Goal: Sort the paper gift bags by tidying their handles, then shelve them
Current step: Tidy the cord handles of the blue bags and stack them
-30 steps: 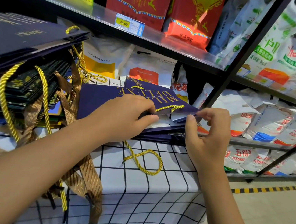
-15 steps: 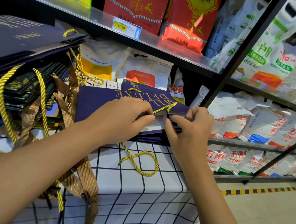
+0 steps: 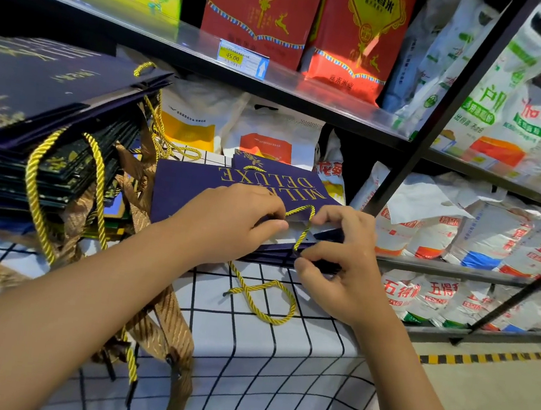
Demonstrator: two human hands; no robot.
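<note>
Left hand (image 3: 237, 221) presses the flat navy gift bag (image 3: 190, 189), pinching its gold cord handle (image 3: 304, 221); right hand (image 3: 340, 262) pinches the cord's near end.

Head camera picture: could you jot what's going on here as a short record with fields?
Place: shop shelving, checked tablecloth
Bag in work: navy gift bag lying flat, printed DELUXE
Left hand: pressing on the bag's mouth
Right hand: pinching the yellow cord handle
Loose cord: hanging over the cloth
Beside: stack of bags at left
</note>
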